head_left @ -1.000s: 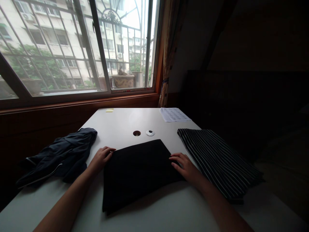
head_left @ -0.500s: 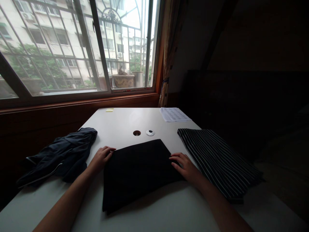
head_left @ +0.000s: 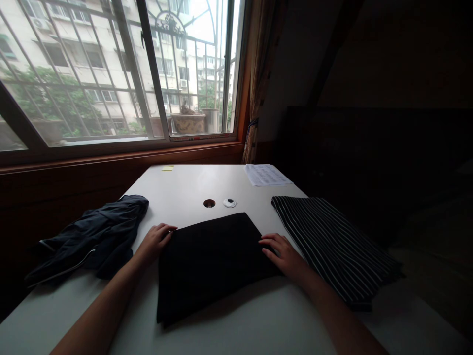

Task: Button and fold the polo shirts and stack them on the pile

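A folded black cloth (head_left: 210, 261) lies flat on the white table (head_left: 188, 187) in front of me. My left hand (head_left: 155, 241) rests at its left edge, fingers curled onto the fabric. At the right edge my right hand (head_left: 283, 254) lies with its fingers spread flat on the cloth. Neither hand lifts the fabric.
A crumpled dark blue garment (head_left: 92, 239) lies at the table's left edge. A folded black-and-white striped cloth (head_left: 332, 246) sits at the right. A cable hole (head_left: 209, 203), its white cap (head_left: 229, 202), a printed sheet (head_left: 266, 175) and a yellow note (head_left: 167, 168) lie further back, below the window (head_left: 121, 74).
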{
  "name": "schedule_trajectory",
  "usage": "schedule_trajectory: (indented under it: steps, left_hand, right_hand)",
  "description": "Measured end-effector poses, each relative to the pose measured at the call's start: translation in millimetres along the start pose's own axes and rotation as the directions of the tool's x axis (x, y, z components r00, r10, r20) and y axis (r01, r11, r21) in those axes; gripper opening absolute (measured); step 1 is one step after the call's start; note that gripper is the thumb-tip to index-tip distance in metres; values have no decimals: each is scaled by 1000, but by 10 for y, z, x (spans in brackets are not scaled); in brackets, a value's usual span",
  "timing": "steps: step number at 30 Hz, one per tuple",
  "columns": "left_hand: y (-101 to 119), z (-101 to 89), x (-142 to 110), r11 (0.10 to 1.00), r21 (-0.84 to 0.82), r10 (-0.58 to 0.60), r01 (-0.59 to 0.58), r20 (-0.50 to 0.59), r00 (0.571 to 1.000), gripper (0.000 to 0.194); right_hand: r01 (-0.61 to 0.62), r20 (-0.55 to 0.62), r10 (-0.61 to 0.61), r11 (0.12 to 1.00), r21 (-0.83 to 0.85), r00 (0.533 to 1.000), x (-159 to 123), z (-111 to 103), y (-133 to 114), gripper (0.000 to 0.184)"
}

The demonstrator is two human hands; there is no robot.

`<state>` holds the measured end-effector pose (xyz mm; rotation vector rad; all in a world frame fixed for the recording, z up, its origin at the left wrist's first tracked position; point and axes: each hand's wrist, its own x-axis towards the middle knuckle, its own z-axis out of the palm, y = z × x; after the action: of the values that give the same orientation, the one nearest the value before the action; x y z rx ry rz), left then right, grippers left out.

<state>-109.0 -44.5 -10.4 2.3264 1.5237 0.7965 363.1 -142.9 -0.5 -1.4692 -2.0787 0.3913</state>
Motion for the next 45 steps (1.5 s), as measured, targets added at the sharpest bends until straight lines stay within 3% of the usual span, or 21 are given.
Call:
schedule_trajectory:
  steps: [18,28,45]
  left_hand:
    - [11,-3,0,1000,-4,1,-1,6,1000,35]
    - [12,-4,-5,1000,4,2,-2,-3,1000,34]
    - [10,8,-16,1000,12,15,-15,-12,1000,34]
  right_hand:
    - [9,51,-9,1000,-1,999,-13,-42,-37,30]
    - [24,167,-25,1000,8,986,-44,-53,-147,54]
    - [-35,151,41,998,-47,988,-38,-32,-67,65]
